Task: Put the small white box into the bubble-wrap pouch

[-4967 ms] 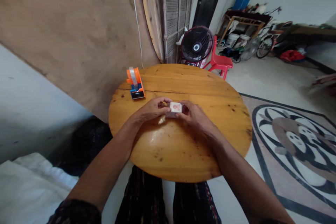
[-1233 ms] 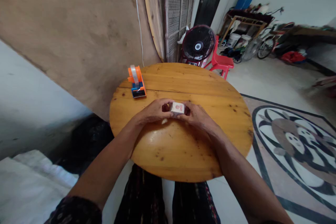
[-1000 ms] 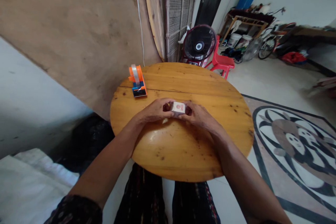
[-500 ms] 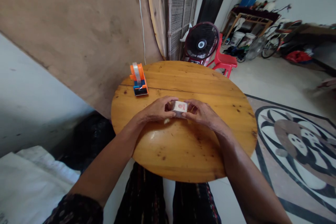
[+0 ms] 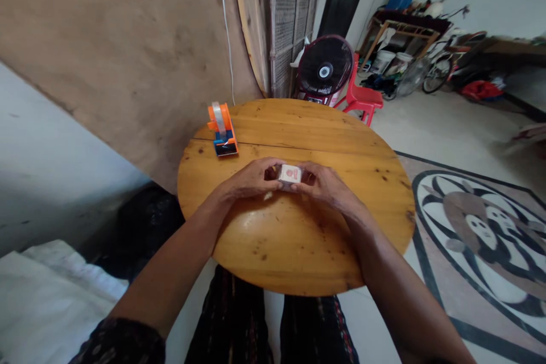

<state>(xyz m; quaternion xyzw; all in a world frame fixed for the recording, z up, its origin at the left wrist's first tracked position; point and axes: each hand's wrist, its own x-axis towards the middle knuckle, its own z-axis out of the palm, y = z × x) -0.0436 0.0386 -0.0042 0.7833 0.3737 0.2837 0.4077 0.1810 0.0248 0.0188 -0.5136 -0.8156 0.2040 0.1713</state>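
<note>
A small white box (image 5: 290, 174) with red print on its top is at the middle of the round wooden table (image 5: 277, 250). My left hand (image 5: 257, 177) grips its left side between thumb and fingers. On the right side, my right hand (image 5: 321, 182) holds the same box, with the thumb at its near edge. Both hands are closed on it from opposite sides, low over the tabletop. An orange and blue tape dispenser (image 5: 223, 129) with a roll of clear tape stands at the table's far left.
Behind the table are a dark fan (image 5: 326, 70) and a red plastic chair (image 5: 362, 95). A board (image 5: 128, 40) leans close on the left. White sacks (image 5: 51, 296) and a black bag (image 5: 147, 216) lie at the lower left. A bicycle (image 5: 439, 71) stands far right.
The whole view has shifted slightly. Both hands keep their hold on the white box, with no clear movement against the table.
</note>
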